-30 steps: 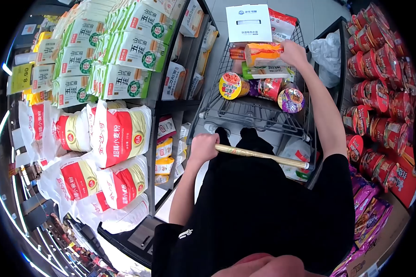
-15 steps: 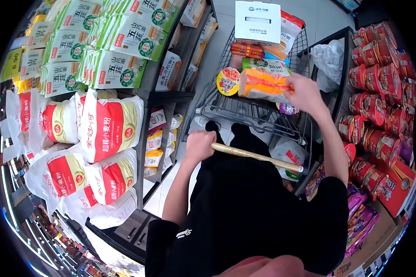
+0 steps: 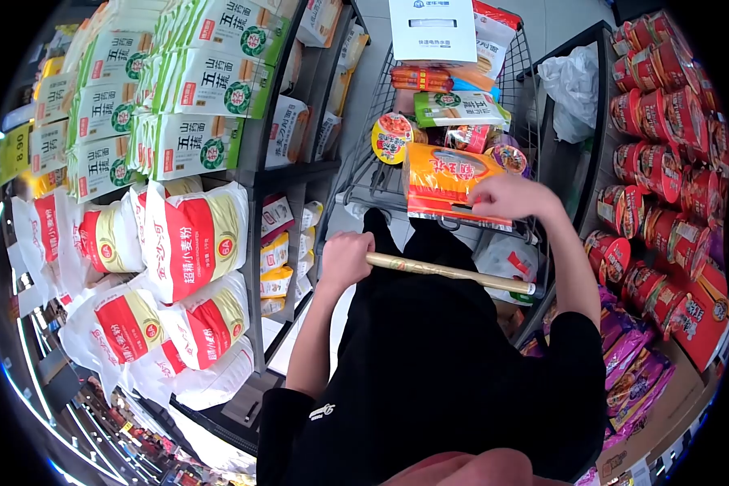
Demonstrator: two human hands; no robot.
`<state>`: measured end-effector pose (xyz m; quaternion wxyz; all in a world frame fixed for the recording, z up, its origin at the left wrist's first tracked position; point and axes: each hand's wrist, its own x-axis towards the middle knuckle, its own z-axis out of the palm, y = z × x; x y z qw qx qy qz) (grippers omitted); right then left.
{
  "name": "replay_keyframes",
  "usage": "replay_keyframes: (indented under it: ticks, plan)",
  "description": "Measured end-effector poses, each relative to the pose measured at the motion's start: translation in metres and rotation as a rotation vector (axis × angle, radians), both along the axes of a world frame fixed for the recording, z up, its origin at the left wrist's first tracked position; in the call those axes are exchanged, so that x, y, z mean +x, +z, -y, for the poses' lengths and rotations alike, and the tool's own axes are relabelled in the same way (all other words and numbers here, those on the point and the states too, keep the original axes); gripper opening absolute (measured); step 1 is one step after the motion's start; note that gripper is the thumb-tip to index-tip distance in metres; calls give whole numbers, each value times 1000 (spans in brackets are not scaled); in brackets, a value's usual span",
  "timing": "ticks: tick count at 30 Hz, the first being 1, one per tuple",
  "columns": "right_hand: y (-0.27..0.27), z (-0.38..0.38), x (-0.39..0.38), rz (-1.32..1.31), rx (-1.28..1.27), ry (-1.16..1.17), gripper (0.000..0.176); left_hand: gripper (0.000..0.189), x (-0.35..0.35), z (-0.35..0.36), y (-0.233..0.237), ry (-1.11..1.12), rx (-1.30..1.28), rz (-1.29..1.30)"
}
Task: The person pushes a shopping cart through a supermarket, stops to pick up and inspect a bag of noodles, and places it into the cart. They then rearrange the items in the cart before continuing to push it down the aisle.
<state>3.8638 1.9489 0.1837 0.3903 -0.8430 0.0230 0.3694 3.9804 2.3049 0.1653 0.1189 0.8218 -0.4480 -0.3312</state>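
Note:
My left hand point(image 3: 347, 259) is closed around the left end of the tan push handle point(image 3: 454, 274) of a wire shopping cart point(image 3: 378, 188). My right hand point(image 3: 512, 197) has its bent fingers on an orange food package point(image 3: 444, 172), which is tilted at the cart's near edge with its printed face up. Just beyond it in the cart are a yellow-lidded instant noodle cup point(image 3: 393, 138), a purple-rimmed cup point(image 3: 508, 159) and a green-and-white noodle pack point(image 3: 459, 108). Farther forward lie red sausage packs point(image 3: 421, 78) and a white box point(image 3: 433, 31).
Flour bags point(image 3: 194, 243) and stacked noodle packs point(image 3: 223, 77) fill the left shelf. To the right stand red instant noodle cups point(image 3: 668, 117), purple snack bags point(image 3: 636, 385) and a clear plastic bag point(image 3: 571, 85). Another plastic bag point(image 3: 510, 257) lies under the handle.
My right hand has lowered and drawn the orange package toward me, turning its front face into view. The left hand stays on the push handle.

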Motion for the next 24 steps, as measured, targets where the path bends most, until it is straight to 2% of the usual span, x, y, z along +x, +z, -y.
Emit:
replay_keyframes:
  ticks: [2,4,6,8,10,12,14,18,21,22,24]
  plan:
    - [-27,30,6,-215,388,-469,29,10,0,2,4,9,35,-12]
    - [-80,71,9,-177,259,-847,32,10,-1,2,2,1,28,-4]
    - [-166,108,2,-114,-61,-1077,42,9,0,0,0,4,32,22]
    - [-198,118,1,-218,7,-1311,53,11,0,1,2,-5,21,3]
    - [-251,122,-6,-204,42,-1526,61,10,2,2,2,-8,16,-1]
    - [-269,114,-1,-220,118,-1713,55,9,2,3,2,-10,81,-18]
    - [-313,131,-10,-354,88,-1642,45,9,3,6,2,5,102,-16]
    - [-297,128,6,-350,-10,-1707,37,11,2,11,6,20,88,-18]
    - [-293,138,2,-409,233,-1696,31,12,1,15,9,24,97,-22]
    - [-285,135,4,-400,222,-1703,31,12,-1,16,8,19,84,-25]
    - [-271,125,6,-327,328,-1815,31,12,-4,15,3,42,75,7]
